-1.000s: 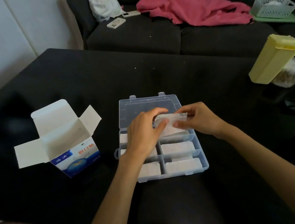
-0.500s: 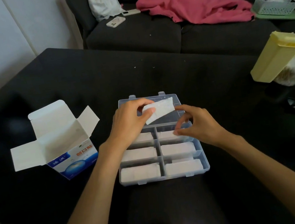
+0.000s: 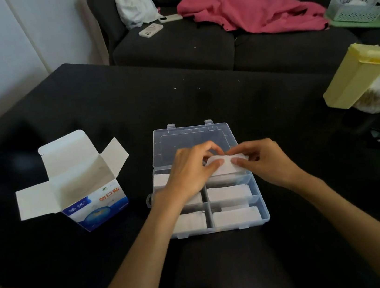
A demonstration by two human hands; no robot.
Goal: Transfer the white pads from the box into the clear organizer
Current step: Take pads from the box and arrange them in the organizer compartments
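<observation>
A dark sofa (image 3: 194,43) fills the far side, with a pink garment (image 3: 250,6) thrown over it, a white bag (image 3: 133,7), a phone (image 3: 151,30) and a perforated basket (image 3: 355,7) at the right end. In front of it lies the black table (image 3: 106,111). At its left stands the box (image 3: 87,182), flaps spread wide, its inside hard to make out from this angle. At the right edge a yellow container (image 3: 358,78) leans over something pale that is mostly hidden behind it.

The clear organizer (image 3: 261,197) sits in the middle, lid folded back flat on the table. White stacks fill the compartments that show; the left column is largely covered by the left forearm.

Over the far right compartment, both hands hold a single white pad (image 3: 224,167). The left hand (image 3: 192,168) pinches its left end between thumb and curled fingers; the right hand (image 3: 264,160) pinches the right end the same way, thumbs nearly meeting on top. Whether the pad touches the stack below cannot be told, since the hands cover its edges.
</observation>
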